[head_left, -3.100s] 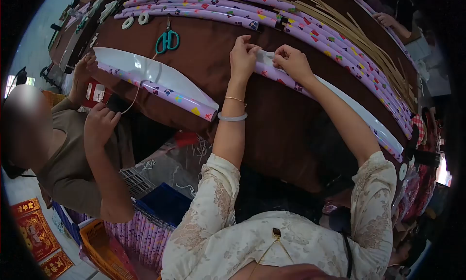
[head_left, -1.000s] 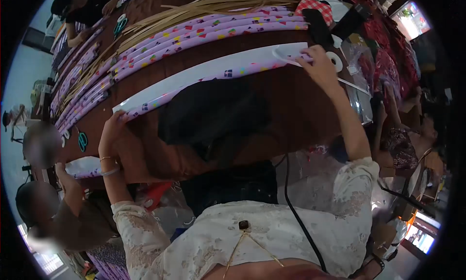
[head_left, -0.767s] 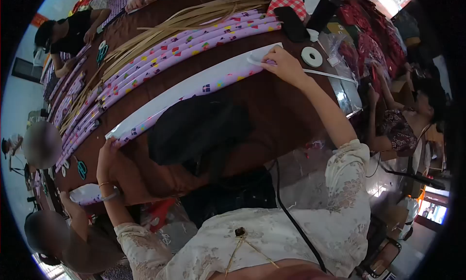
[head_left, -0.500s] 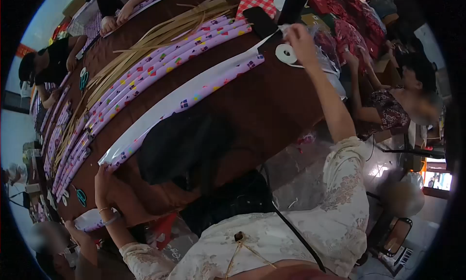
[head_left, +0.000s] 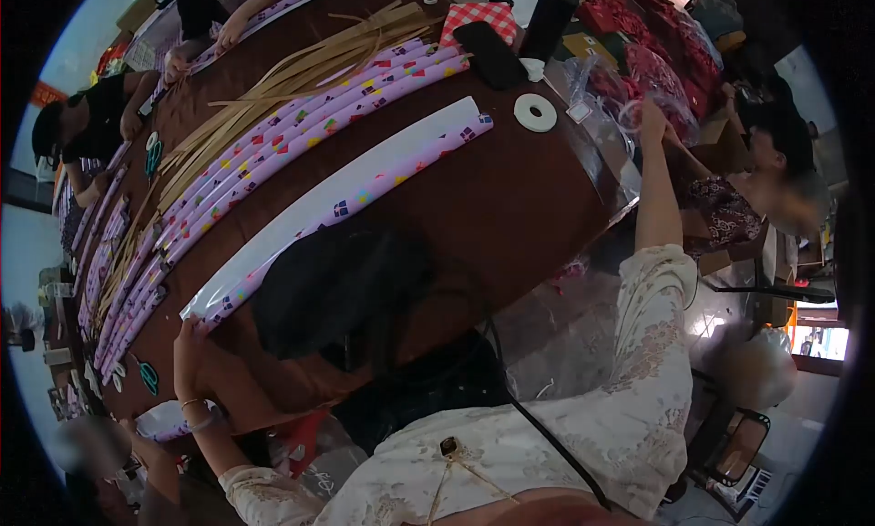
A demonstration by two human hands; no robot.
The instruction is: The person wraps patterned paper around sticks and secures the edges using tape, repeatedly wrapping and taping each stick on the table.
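A long sheet of lilac patterned wrapping paper [head_left: 392, 180], rolled along one side with its white inner face showing, lies slantwise across the brown-covered table. My left hand [head_left: 190, 333] pinches its near left end. Out past the table's right side, my right hand [head_left: 651, 123] is raised beside a clear plastic bag [head_left: 597, 79], its fingers drawn together. A pale curl shows by those fingers, but what they hold is too blurred to name. Between my right hand and the paper's far end lies a white tape roll [head_left: 535, 113]. A black cap-like shape [head_left: 337, 289] hides part of the paper.
Several finished lilac rolls [head_left: 301, 134] lie beyond the paper, with brown strips [head_left: 273, 88] behind them. A black phone [head_left: 492, 56] and a dark bottle [head_left: 551, 20] stand at the far right. Scissors [head_left: 148, 376] lie near the left edge. Other people work around the table.
My right hand has swung right, away from the tape roll. The white strip that stretched from the paper's far end is gone from there. My left hand stays at the near end.
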